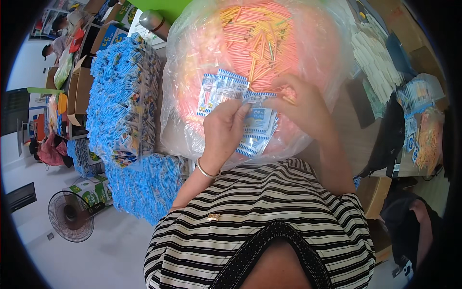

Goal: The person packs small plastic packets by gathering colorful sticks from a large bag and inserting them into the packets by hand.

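My left hand point(224, 127) is closed around several small blue-and-white plastic packets point(260, 118), fanned out over the front of a big clear plastic bag. A bangle circles that wrist. My right hand point(305, 106) is at the top edge of the nearest packet, its fingers curled around a few thin pink and yellow sticks point(288, 93), partly hidden by the fingers. Behind both hands, the clear bag point(185, 53) lies open, heaped with loose pink, yellow and orange sticks point(264, 38). Their exact kind is not plain from here.
Tall stacks of blue-topped packets point(118, 86) stand at the left, more point(144, 183) lower down. White flat packets point(375, 58) and filled bags point(423, 130) lie at the right. A metal flask point(154, 21) stands far left; a fan point(72, 216) is on the floor. A person's arm point(421, 226) shows lower right.
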Demonstrator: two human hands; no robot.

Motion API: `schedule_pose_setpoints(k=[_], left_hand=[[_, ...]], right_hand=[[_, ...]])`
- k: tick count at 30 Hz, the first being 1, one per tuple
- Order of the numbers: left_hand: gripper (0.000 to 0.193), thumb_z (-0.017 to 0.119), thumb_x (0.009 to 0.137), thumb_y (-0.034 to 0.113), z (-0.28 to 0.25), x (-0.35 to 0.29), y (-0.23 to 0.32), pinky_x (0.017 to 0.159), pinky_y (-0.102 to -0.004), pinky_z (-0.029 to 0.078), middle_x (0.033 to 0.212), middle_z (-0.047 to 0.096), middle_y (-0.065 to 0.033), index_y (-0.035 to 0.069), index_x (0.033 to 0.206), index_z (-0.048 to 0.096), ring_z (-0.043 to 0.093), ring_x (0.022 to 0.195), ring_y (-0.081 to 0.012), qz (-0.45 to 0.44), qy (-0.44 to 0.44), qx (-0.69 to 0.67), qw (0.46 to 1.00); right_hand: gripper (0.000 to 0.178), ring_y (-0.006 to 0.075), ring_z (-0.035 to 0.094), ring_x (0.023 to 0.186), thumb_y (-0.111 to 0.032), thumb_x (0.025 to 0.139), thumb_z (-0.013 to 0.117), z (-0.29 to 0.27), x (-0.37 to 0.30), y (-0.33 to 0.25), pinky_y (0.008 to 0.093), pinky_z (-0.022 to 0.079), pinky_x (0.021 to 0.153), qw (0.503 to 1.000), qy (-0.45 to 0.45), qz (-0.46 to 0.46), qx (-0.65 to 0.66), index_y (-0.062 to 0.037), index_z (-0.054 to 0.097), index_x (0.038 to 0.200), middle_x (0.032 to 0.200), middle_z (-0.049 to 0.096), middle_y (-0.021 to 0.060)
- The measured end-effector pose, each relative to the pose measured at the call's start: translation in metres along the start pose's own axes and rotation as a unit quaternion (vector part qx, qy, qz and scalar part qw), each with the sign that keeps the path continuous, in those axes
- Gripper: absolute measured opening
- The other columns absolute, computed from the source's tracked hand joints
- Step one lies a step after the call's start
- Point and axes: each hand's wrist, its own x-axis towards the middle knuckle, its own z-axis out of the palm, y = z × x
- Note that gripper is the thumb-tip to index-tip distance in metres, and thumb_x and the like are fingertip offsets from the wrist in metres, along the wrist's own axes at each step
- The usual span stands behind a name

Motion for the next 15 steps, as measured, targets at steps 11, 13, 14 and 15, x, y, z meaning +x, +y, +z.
schedule_pose_setpoints(k=[11, 13, 14, 15], left_hand=[[0.039, 0.069, 0.09, 0.01, -0.003, 0.005, 0.009, 0.071, -0.0304, 0.052, 0.087, 0.071, -0.0084, 0.0, 0.127, 0.061, 0.065, 0.078, -0.0197, 0.084, 0.091, -0.016, 0.992], [0.035, 0.072, 0.088, 0.007, -0.004, 0.006, 0.013, 0.071, -0.0287, 0.052, 0.086, 0.071, -0.0085, -0.001, 0.121, 0.065, 0.066, 0.081, -0.0163, 0.037, 0.037, -0.073, 0.996], [0.032, 0.073, 0.087, 0.006, -0.004, 0.006, 0.014, 0.071, -0.0278, 0.052, 0.086, 0.072, -0.0086, -0.001, 0.118, 0.067, 0.066, 0.082, -0.0145, 0.014, 0.01, -0.1, 0.995], [0.032, 0.073, 0.087, 0.006, -0.005, 0.006, 0.012, 0.071, -0.0278, 0.052, 0.086, 0.072, -0.0086, -0.001, 0.118, 0.067, 0.066, 0.082, -0.0145, 0.013, 0.01, -0.1, 0.995]], right_hand=[[0.016, 0.0157, 0.062, 0.075, -0.013, 0.089, 0.068, -0.009, -0.002, -0.003, 0.0317, 0.049, 0.071, 0.99, -0.116, 0.023, 0.083, 0.0027, 0.069, 0.094, 0.082, 0.068, 0.0118], [0.016, 0.0145, 0.062, 0.075, -0.013, 0.089, 0.068, -0.012, -0.003, -0.004, 0.0311, 0.049, 0.071, 0.983, -0.156, 0.029, 0.09, 0.0024, 0.069, 0.095, 0.081, 0.068, 0.0114], [0.017, 0.014, 0.061, 0.075, -0.013, 0.089, 0.068, -0.012, -0.004, -0.005, 0.0308, 0.049, 0.07, 0.979, -0.177, 0.032, 0.094, 0.0023, 0.069, 0.096, 0.08, 0.067, 0.0112], [0.017, 0.014, 0.061, 0.075, -0.013, 0.089, 0.068, -0.012, -0.004, -0.004, 0.0308, 0.049, 0.07, 0.979, -0.177, 0.032, 0.094, 0.0023, 0.069, 0.096, 0.08, 0.067, 0.0112]])
